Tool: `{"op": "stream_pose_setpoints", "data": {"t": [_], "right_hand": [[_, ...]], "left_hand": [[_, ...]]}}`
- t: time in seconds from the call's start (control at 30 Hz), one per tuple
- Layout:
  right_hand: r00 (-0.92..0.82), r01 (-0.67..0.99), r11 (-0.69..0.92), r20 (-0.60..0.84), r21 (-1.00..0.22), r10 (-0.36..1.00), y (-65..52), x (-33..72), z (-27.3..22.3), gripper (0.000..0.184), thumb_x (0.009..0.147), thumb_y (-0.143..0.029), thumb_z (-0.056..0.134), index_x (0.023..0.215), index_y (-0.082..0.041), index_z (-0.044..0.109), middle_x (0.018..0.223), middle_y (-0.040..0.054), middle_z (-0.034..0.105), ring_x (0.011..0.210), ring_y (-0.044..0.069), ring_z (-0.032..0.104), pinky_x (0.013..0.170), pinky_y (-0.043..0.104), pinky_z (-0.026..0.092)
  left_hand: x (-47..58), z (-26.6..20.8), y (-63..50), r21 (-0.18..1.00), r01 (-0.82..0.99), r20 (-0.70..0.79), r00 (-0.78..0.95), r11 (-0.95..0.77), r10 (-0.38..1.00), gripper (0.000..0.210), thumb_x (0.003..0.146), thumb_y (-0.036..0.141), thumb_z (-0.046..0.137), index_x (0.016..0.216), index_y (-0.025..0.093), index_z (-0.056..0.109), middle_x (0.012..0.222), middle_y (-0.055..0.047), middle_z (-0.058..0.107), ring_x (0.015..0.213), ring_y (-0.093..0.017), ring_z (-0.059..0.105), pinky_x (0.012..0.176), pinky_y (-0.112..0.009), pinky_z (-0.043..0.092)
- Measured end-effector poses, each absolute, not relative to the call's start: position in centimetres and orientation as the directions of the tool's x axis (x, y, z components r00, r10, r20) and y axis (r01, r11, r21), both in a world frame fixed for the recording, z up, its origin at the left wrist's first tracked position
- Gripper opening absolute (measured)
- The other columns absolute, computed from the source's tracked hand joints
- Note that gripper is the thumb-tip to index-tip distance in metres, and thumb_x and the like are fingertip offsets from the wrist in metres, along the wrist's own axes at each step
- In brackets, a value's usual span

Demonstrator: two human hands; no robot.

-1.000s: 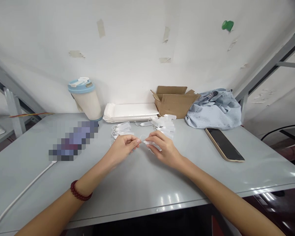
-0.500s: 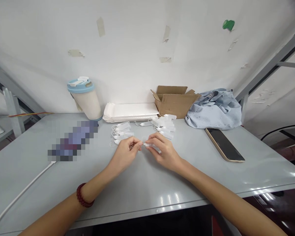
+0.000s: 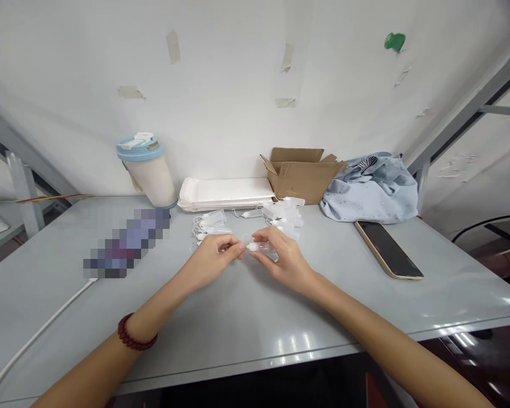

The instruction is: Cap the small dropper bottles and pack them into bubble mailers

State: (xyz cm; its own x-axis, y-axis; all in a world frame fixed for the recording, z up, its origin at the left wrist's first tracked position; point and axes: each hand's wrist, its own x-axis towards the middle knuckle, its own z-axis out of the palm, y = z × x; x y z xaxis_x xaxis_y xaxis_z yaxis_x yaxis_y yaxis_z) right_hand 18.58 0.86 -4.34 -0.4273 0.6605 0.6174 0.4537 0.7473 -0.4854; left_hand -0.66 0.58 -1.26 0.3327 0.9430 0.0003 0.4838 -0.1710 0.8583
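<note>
Our right hand (image 3: 283, 253) grasps a small white-tipped bottle (image 3: 254, 247) over the worktop (image 3: 238, 317); our left hand (image 3: 216, 253) pinches closed beside the tip, on what we cannot tell. If the right grip goes slack, a tug could twist the bottle loose.

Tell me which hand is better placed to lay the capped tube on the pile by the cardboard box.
Probably the right hand: it holds the capped tube by its body and is nearer the pile by the cardboard box. The left hand is at the tube's tip, farther from that pile.
</note>
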Motion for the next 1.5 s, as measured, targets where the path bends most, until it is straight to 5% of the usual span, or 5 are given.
{"op": "stream_pose_setpoints", "data": {"t": [0.2, 0.43, 1.13, 1.5], "right_hand": [[-0.438, 0.485, 0.7, 0.547, -0.524, 0.713, 1.3, 19.0, -4.3, 0.018, 0.088, -0.032, 0.057, 0.1, -0.019, 0.057, 0.079, 0.0041, 0.063, 0.069, 0.015, 0.061, 0.057, 0.026, 0.049], [-0.408, 0.475, 0.749, 0.639, -0.462, 0.652, 1.1, 19.0, -4.7, 0.02, 0.089, -0.034, 0.056, 0.097, -0.016, 0.058, 0.073, 0.0037, 0.062, 0.061, 0.013, 0.057, 0.053, 0.025, 0.048], [-0.42, 0.487, 0.793, 0.698, -0.367, 0.581, 1.4, 19.2, -4.2, 0.016, 0.09, -0.031, 0.056, 0.098, -0.017, 0.057, 0.08, 0.0053, 0.064, 0.066, 0.014, 0.058, 0.059, 0.026, 0.049], [-0.494, 0.562, 0.761, 0.606, -0.323, 0.623, 1.7, 19.7, -3.9, 0.032, 0.088, -0.039, 0.057, 0.11, -0.018, 0.051, 0.088, 0.0075, 0.064, 0.073, 0.018, 0.059, 0.067, 0.032, 0.048]], "left_hand": [[-1.4, -0.8, 1.0, 0.854, 0.495, -0.004, 0.31, -0.158, 0.951, 0.034, 0.08, 0.048, 0.054, 0.07, 0.018, 0.065, 0.069, -0.002, 0.066, 0.064, -0.016, 0.054, 0.062, -0.028, 0.043], [-1.0, -1.1, 0.6, 0.893, 0.44, -0.054, 0.309, -0.093, 0.949, 0.031, 0.078, 0.046, 0.057, 0.067, 0.018, 0.062, 0.065, -0.001, 0.062, 0.06, -0.014, 0.051, 0.061, -0.027, 0.042], [-2.0, -0.7, 1.2, 0.923, 0.383, -0.091, 0.298, -0.031, 0.95, 0.047, 0.083, 0.056, 0.048, 0.081, 0.015, 0.071, 0.078, -0.007, 0.07, 0.066, -0.016, 0.057, 0.065, -0.03, 0.047], [-3.2, 0.6, 1.4, 0.854, 0.506, -0.07, 0.337, -0.118, 0.939, 0.032, 0.078, 0.049, 0.058, 0.073, 0.018, 0.067, 0.072, -0.002, 0.067, 0.067, -0.016, 0.057, 0.065, -0.027, 0.045]]}}
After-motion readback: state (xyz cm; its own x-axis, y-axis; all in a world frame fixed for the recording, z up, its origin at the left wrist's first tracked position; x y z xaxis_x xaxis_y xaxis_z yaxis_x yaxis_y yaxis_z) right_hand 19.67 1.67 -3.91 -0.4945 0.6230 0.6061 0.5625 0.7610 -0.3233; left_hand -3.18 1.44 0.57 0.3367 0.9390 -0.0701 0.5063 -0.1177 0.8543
